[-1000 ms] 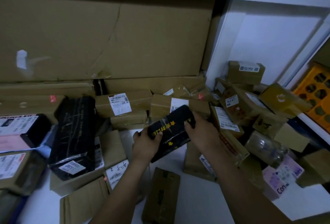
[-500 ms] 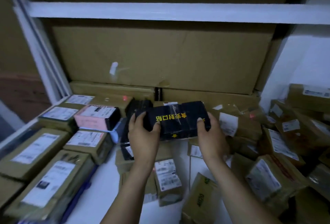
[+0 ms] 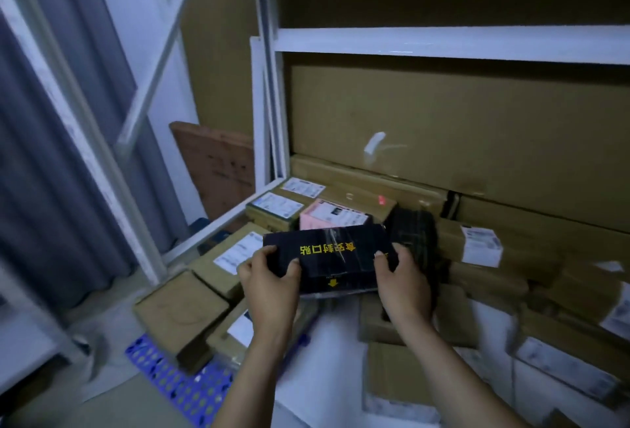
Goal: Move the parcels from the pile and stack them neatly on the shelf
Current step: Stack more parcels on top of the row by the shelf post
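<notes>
A black parcel (image 3: 335, 255) with yellow characters and clear tape is held level in both hands above the white shelf board (image 3: 327, 352). My left hand (image 3: 269, 286) grips its left end, thumb on top. My right hand (image 3: 404, 286) grips its right end the same way. Just behind it lies a pink parcel (image 3: 327, 219) among neatly laid brown boxes (image 3: 235, 257) at the shelf's left end. Loose brown parcels (image 3: 504, 257) are piled to the right. A long black wrapped parcel (image 3: 414, 240) stands behind my right hand.
Big flat cardboard cartons (image 3: 443, 127) line the back of the shelf. A white upright post (image 3: 269, 103) and a white upper shelf beam (image 3: 443, 47) frame the bay. A blue perforated crate (image 3: 177, 383) sits below left, beside a grey curtain (image 3: 51, 154).
Both hands have carried the black parcel leftward from the pile toward the shelf's left end, turning it level. My view has swung left, showing the shelf post and curtain.
</notes>
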